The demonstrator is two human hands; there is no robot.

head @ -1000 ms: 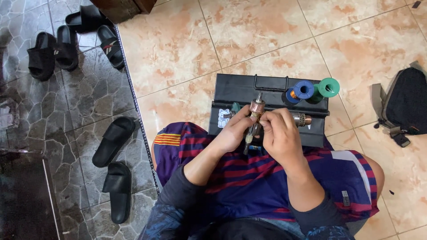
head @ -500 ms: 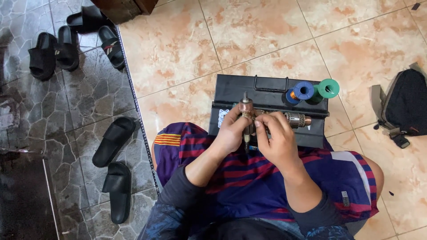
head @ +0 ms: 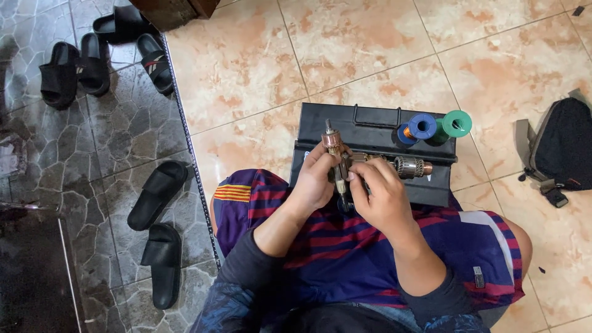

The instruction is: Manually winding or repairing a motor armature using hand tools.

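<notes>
Fingers [head: 354,176] of both your hands are clamped on one motor armature [head: 336,154] — upright, copper end up. A second armature [head: 404,166] lies on the black case [head: 370,120] beside the spools [head: 439,126].

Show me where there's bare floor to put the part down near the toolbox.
Bare tile lies beyond the black toolbox, and between it and the black bag. The lid's right end is crowded by blue spool, green spool and armature.

Bare tiled floor [head: 370,49] lies open across the upper middle. The black case [head: 370,126] and two spools [head: 438,126] block the centre; sandals [head: 157,194] crowd the left.
</notes>
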